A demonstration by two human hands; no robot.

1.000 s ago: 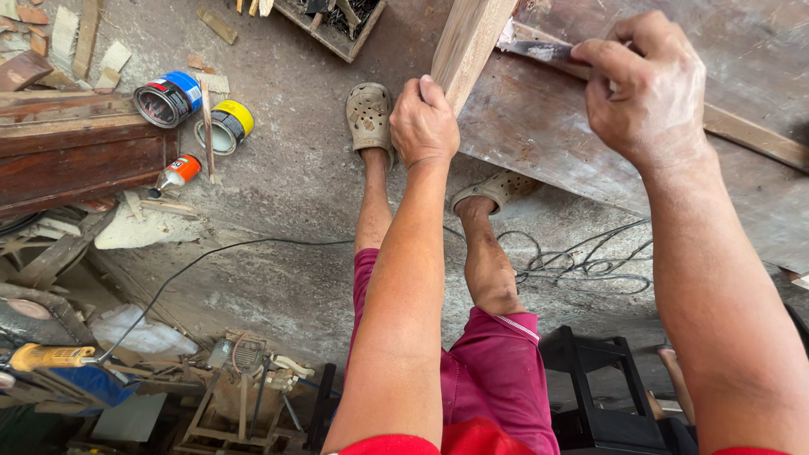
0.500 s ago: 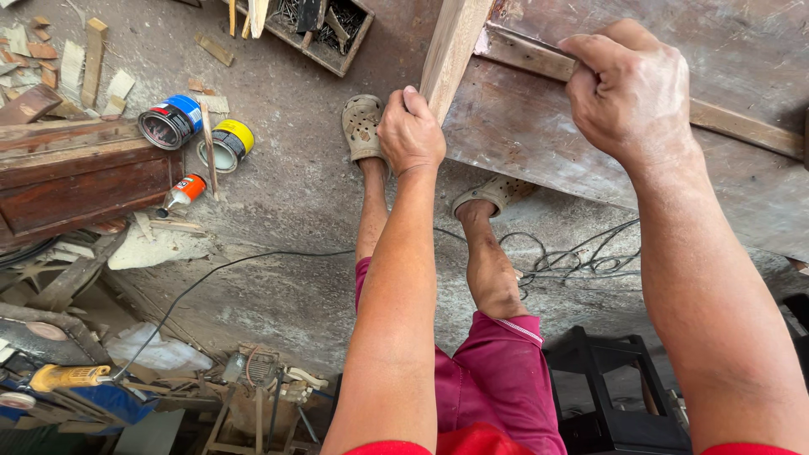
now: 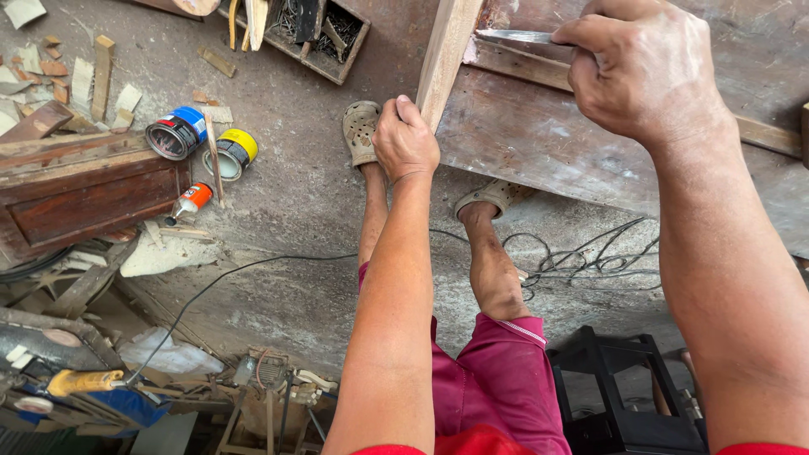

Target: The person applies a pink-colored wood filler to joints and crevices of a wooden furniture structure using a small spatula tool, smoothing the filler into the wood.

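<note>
Right hand (image 3: 645, 72) has lifted its pinched chisel (image 3: 514, 36) into view over the panel (image 3: 539, 139); a slip could gash the left hand (image 3: 404, 139) gripping the post (image 3: 447, 50).

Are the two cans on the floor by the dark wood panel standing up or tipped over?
Tipped over. The blue can and the yellow can both lie on their sides on the floor, round ends showing.
</note>
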